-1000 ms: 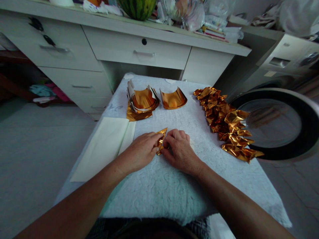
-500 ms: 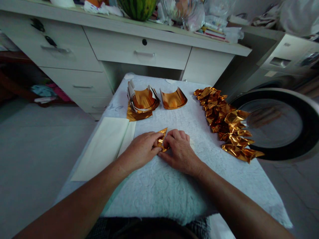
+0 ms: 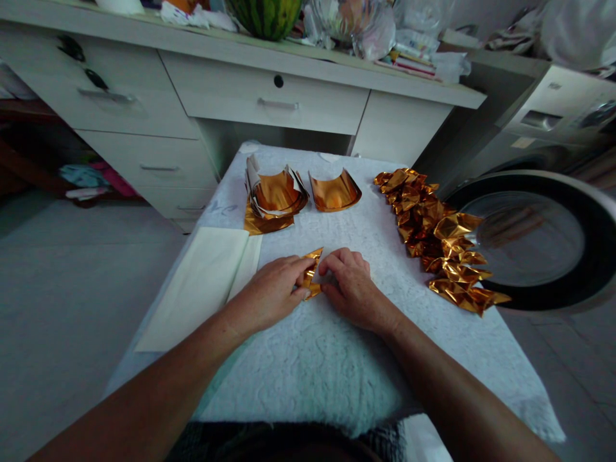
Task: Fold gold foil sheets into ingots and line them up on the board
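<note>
A small piece of folded gold foil paper (image 3: 312,274) lies on the cloth-covered table in front of me. My left hand (image 3: 276,289) is closed over its left side, thumb below and fingers above. At its right edge is my right hand (image 3: 350,282), fingers bent and a gap between thumb and forefinger. The right thumb is by the foil's lower corner; whether it touches is hard to tell. Beyond the hands lie a stack of curved gold foil sheets (image 3: 276,192) and a smaller curved stack of foil sheets (image 3: 335,192).
A row of folded gold foil pieces (image 3: 418,218) runs down the table's right side. Folded pale paper (image 3: 202,276) lies left. The washing machine's open round door (image 3: 534,237) stands beside the table. Behind is a white drawer desk (image 3: 269,96) with a watermelon (image 3: 264,16) on top.
My right hand has shifted slightly right, and its thumb and forefinger have spread apart from the foil. More of the foil's lower corner shows. My left hand stays in place.
</note>
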Available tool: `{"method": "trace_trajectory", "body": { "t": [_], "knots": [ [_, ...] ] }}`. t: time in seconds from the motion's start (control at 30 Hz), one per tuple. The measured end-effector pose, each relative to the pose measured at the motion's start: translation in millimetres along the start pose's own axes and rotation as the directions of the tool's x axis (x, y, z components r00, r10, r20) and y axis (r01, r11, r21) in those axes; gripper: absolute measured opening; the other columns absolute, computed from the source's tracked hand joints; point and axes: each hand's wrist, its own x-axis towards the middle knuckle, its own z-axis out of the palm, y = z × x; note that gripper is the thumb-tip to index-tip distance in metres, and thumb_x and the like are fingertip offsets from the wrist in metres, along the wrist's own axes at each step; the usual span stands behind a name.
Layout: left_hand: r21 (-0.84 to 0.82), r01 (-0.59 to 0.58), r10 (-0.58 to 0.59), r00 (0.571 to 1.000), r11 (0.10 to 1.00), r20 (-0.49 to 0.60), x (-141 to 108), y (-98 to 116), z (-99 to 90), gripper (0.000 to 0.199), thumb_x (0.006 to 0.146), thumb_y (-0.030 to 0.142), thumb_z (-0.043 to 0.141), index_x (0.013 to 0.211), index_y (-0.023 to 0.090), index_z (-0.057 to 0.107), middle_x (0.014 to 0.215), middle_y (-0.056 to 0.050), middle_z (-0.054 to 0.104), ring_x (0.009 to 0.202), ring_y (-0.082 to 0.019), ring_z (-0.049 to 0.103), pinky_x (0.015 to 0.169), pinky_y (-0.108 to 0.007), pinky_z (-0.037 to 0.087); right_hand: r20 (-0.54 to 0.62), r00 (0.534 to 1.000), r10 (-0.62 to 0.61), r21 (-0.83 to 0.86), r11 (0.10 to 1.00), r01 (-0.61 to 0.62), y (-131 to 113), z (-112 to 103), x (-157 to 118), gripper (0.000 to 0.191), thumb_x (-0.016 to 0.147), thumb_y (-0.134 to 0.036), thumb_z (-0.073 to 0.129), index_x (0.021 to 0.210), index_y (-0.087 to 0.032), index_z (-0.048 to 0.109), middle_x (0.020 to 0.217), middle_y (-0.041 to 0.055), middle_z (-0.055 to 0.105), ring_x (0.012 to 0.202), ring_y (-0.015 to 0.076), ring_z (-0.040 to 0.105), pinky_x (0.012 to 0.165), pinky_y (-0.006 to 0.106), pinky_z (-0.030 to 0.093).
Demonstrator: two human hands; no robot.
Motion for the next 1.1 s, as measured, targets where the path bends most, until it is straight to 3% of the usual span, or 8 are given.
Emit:
{"method": "trace_trajectory", "body": {
  "t": [0.3,0.4,0.57,1.1],
  "knots": [
    [0.022,-0.005,0.005,1.0,1.0,0.003,-2.0,0.4,-0.2,0.035,0.084,0.014,0.053,0.118,0.019,0.058,0.091,-0.003,0.062,0.089,-0.02,0.058,0.081,-0.033,0.046,0.003,1.0,-0.009,-0.035,0.999,0.009,4.3,-1.0,-1.1,0.024,0.078,-0.008,0.051,0.099,-0.021,0.054,0.105,0.0065,0.053,0.098,0.0236,0.044,0.087,0.039,0.038],
    [0.022,-0.015,0.016,1.0,1.0,-0.005,-2.8,-1.6,1.0,0.037,0.086,0.017,0.053,0.122,0.019,0.057,0.1,-0.005,0.064,0.099,-0.021,0.058,0.089,-0.036,0.046,-0.029,0.999,-0.015,-0.056,0.998,0.013,2.6,1.9,-1.9,0.012,0.088,-0.024,0.052,0.099,-0.02,0.054,0.105,0.0068,0.052,0.097,0.0245,0.044,0.086,0.041,0.037],
    [0.023,-0.027,0.027,1.0,0.999,0.001,-3.8,-4.3,2.4,0.044,0.086,0.019,0.053,0.13,0.017,0.052,0.112,-0.007,0.064,0.108,-0.023,0.057,0.099,-0.039,0.043,-0.071,0.997,0.005,-0.12,0.993,-0.013,-2.5,6.5,-0.9,0.022,0.09,-0.041,0.056,0.097,-0.02,0.054,0.103,0.0075,0.054,0.097,0.0259,0.044,0.084,0.041,0.037],
    [0.012,-0.045,0.045,0.999,0.999,0.016,-3.5,-4.6,0.8,0.039,0.083,0.018,0.053,0.122,0.019,0.056,0.098,-0.004,0.062,0.098,-0.021,0.057,0.09,-0.036,0.045,-0.077,0.996,0.039,-0.197,0.979,-0.053,-6.7,11.6,-0.1,0.025,0.085,-0.039,0.056,0.099,-0.019,0.054,0.107,0.0106,0.054,0.098,0.0275,0.045,0.081,0.042,0.037]
  ]
}}
